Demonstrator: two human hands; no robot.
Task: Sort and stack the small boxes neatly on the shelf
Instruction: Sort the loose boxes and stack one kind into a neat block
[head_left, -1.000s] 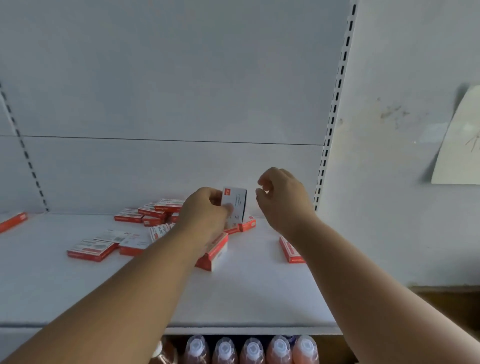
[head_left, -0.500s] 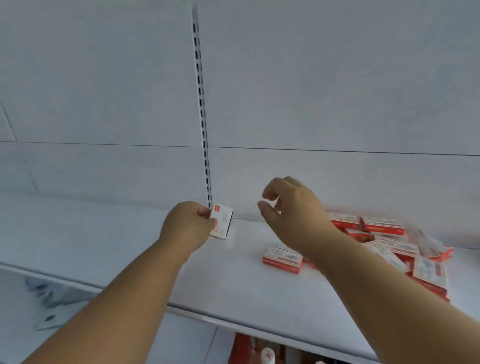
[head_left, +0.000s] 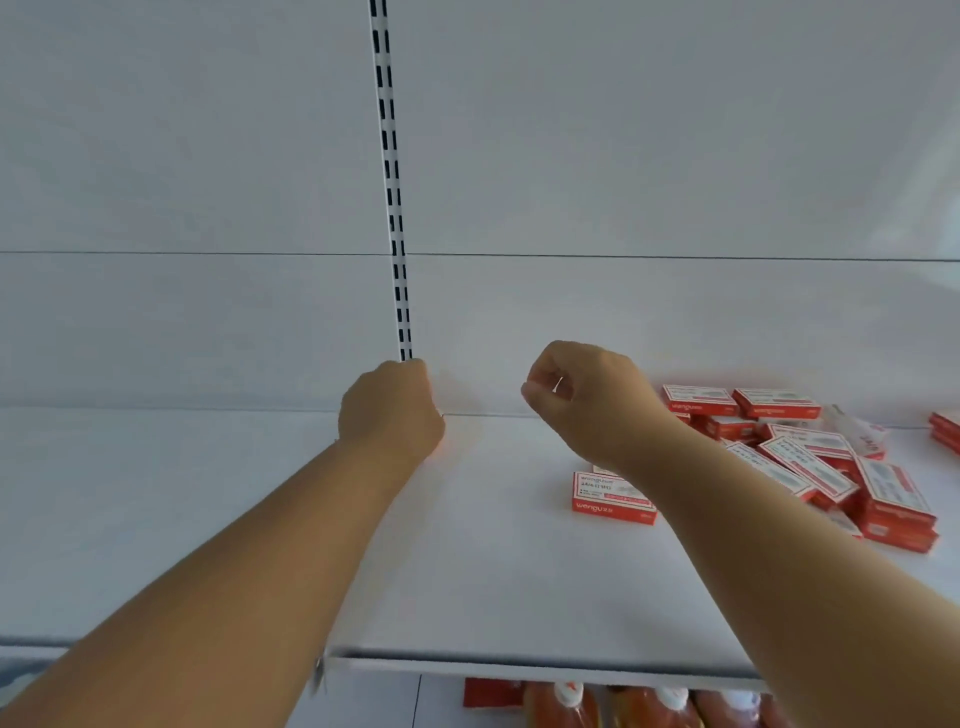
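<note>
My left hand (head_left: 389, 410) is closed at the back of the white shelf (head_left: 467, 582), at the foot of the slotted upright (head_left: 393, 208). A small box (head_left: 455, 395) shows only as a faint pale shape just right of its fingers, against the back wall. My right hand (head_left: 582, 400) hovers to the right with its fingers curled and nothing in it. Behind and right of that wrist lies a loose pile of red-and-white boxes (head_left: 810, 467). One such box (head_left: 610, 499) lies flat apart from the pile, under my right forearm.
More red boxes (head_left: 945, 431) sit at the far right edge. Below the shelf's front lip stand bottles with white caps (head_left: 670, 706) and a red pack (head_left: 491, 693). The shelf's left half is bare white surface.
My view and both hands have shifted left along the shelf. My left hand carried the small box from mid-air down to the back wall by the upright. My right hand stayed curled.
</note>
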